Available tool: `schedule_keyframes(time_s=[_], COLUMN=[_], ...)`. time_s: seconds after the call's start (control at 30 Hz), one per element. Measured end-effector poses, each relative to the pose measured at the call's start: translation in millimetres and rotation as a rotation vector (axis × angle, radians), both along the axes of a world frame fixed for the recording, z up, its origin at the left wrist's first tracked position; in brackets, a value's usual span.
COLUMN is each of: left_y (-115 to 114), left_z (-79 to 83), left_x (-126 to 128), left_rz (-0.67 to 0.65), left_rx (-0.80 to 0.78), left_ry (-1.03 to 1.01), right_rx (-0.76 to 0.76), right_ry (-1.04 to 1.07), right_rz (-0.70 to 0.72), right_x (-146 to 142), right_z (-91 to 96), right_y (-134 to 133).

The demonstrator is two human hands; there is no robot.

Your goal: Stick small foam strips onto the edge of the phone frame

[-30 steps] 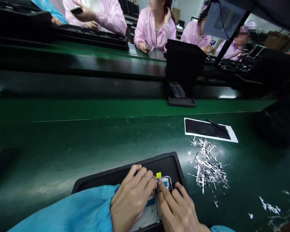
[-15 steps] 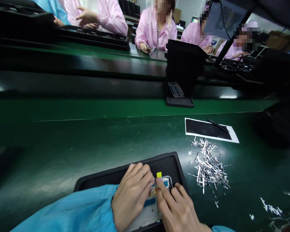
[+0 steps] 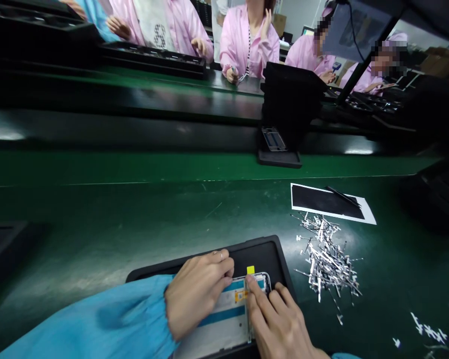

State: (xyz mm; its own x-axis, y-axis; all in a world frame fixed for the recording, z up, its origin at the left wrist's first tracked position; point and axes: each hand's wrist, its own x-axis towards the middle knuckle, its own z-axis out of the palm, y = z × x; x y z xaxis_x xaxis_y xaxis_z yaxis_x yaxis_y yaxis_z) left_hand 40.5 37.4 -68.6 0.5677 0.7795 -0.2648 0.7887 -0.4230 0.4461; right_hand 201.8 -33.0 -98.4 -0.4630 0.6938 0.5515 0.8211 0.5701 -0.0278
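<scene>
- The black tray (image 3: 264,252) lay on the green table (image 3: 134,214), close to the person. Its raised edge probably kept things from sliding away.
- The phone frame (image 3: 224,331) lay in the tray, toward its right side, partly covered by both hands.
- The left hand (image 3: 200,289) was over the tray's middle, fingers bent close together at the frame. I could not tell if they pinched anything. Maybe it kept the frame steady.
- The right hand (image 3: 279,319) was over the tray's right side. Its pointing finger touched the frame near a yellow tab (image 3: 250,269), perhaps to press something down. The thumb was hidden, so I could not tell if it gripped.
- Little strips (image 3: 329,264) lay heaped just right of the tray, likely for easy reach.
- A white card (image 3: 369,212) lay beyond the tray's right corner, with a thin black stick (image 3: 342,196) across it, maybe to keep it handy.
- Far past the tray stood a black stack (image 3: 292,94), with another frame (image 3: 274,139) at its foot.
- People in pink coats (image 3: 247,45) were farthest from the tray.
</scene>
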Motion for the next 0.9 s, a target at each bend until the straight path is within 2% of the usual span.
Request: schedule_keyframes(time_s=[0.17, 0.4, 0.63, 0.9], left_y=[7, 15, 13, 7], left_z=[7.9, 11.6, 13.8, 12.2], left_x=[1, -6, -2, -3], left_rz=[-0.036, -0.047, -0.061, -0.061], left_rx=[-0.091, -0.233, -0.180, -0.121], left_ry=[0.044, -0.050, 0.014, 0.000], right_rx=[-0.021, 0.007, 0.087, 0.095], right_ry=[-0.010, 0.002, 0.024, -0.008], right_rz=[0.001, -0.008, 0.020, 0.042], right_x=[1, 0, -6, -15], right_z=[-1.6, 2.8, 0.4, -6.2], right_y=[-2, 1, 3, 3])
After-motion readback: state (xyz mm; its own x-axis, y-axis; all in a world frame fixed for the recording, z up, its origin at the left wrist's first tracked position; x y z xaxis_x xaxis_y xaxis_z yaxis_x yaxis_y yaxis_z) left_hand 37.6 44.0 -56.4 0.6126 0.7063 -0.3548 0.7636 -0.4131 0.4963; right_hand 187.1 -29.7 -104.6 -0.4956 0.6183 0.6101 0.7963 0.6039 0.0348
